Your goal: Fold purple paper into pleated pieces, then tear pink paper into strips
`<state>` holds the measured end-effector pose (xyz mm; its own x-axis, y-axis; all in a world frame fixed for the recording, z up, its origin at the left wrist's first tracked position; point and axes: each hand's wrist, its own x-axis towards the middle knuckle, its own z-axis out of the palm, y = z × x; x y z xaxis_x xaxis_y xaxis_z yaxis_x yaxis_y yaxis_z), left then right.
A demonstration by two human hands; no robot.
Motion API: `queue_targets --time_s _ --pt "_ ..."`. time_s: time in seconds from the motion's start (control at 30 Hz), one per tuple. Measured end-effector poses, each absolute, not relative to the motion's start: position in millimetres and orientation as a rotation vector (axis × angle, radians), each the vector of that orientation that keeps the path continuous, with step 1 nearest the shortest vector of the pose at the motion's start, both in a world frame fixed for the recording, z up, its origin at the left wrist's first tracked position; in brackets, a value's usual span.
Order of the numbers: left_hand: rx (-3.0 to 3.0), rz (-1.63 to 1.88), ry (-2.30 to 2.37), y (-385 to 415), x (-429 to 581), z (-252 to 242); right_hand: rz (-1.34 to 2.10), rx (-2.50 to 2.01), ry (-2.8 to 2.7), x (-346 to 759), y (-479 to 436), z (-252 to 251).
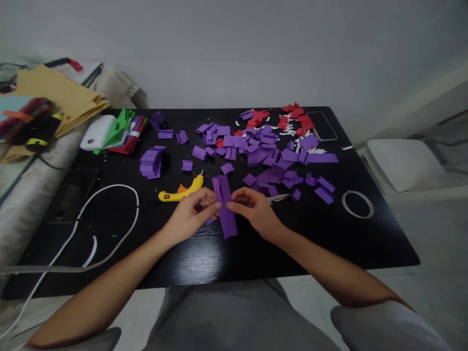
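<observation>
Pinching purple strip (227, 217) between thumb and fingers: left hand (193, 213) at its nine o'clock, right hand (255, 210) at three.

Over far left, tan paper sheets (69, 97) fan out; right, 1 round white ring (371, 208); farther right, 1 pale seat (402, 163)!

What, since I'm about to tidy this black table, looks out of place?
The white scraps strewn among the red pieces toward the far right look spilled, scattered rather than stacked. A white cable loops untidily on the left. The held purple strip shows no obvious damage.
</observation>
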<state>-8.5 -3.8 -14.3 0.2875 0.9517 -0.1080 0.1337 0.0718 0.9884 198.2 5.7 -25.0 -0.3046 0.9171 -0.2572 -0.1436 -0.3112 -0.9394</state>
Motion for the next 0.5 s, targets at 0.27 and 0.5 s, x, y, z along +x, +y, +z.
queue_targets --time_s 0.27,0.5 --pt "1.401 0.971 1.190 -2.6 -6.9 -14.8 1.786 -1.074 -1.060 195.2 4.1 -26.9" --pt "1.409 1.028 1.092 -4.2 -6.9 -9.0 1.708 -1.020 -1.103 196.9 6.0 -26.3"
